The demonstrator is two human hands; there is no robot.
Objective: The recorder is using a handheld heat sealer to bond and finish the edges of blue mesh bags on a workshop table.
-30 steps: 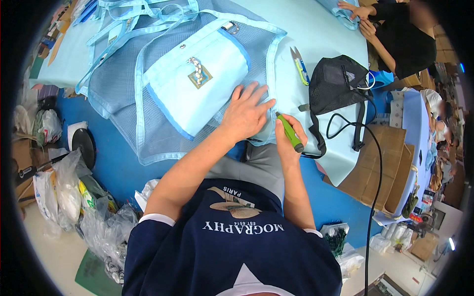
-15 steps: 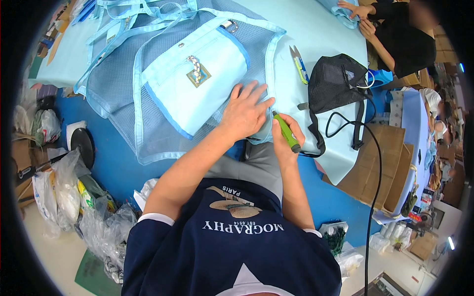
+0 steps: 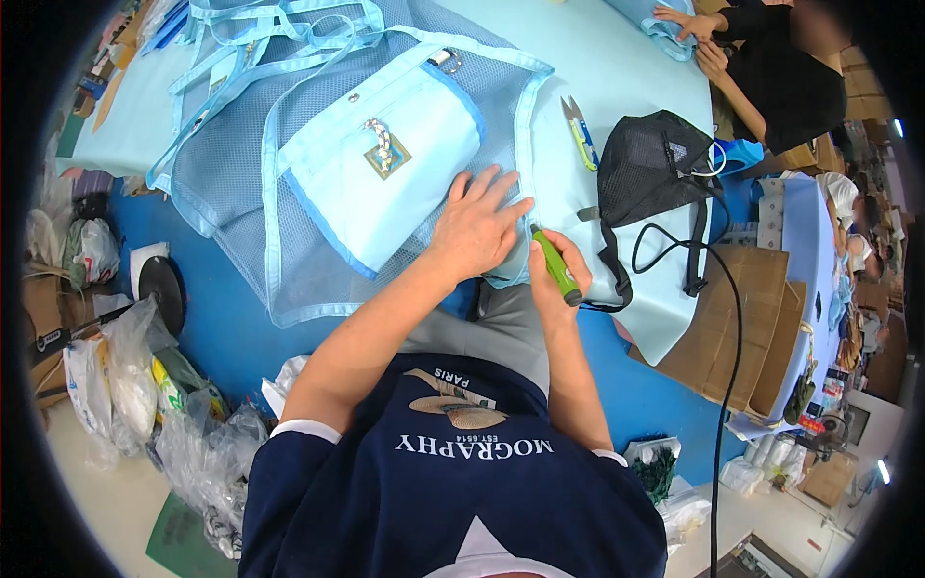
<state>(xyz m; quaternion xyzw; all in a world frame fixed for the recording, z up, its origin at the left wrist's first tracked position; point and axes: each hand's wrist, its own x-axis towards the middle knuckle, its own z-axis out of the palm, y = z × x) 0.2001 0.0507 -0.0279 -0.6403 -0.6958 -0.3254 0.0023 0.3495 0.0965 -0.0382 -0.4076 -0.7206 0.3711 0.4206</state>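
Note:
A light blue mesh tote bag (image 3: pixel 236 226) lies over the table, its solid blue pocket (image 3: pixel 405 135) facing up with a square patch and a short rope loop. My left hand (image 3: pixel 476 220) rests flat on the mesh beside the pocket, fingers spread toward the bag's right edge binding (image 3: pixel 525 125). Closed in my right hand (image 3: pixel 567 258) is a green pen-shaped tool (image 3: pixel 553 262); its dark tip points at the binding near my left fingertips. Whether the tip touches the fabric cannot be made out.
Yellow-and-blue thread snips (image 3: pixel 581 135) lie right of the bag. Beyond them sits a black mesh pouch (image 3: pixel 646 164) with straps and a black cord (image 3: pixel 740 332) trailing down. A co-worker's hands (image 3: pixel 701 39) handle blue fabric at the far right. Cardboard (image 3: pixel 708 332) stands below the table's right side.
The view has shifted slightly. Both hands stay in nearly the same place, with the green tool still in the right hand at the bag's edge.

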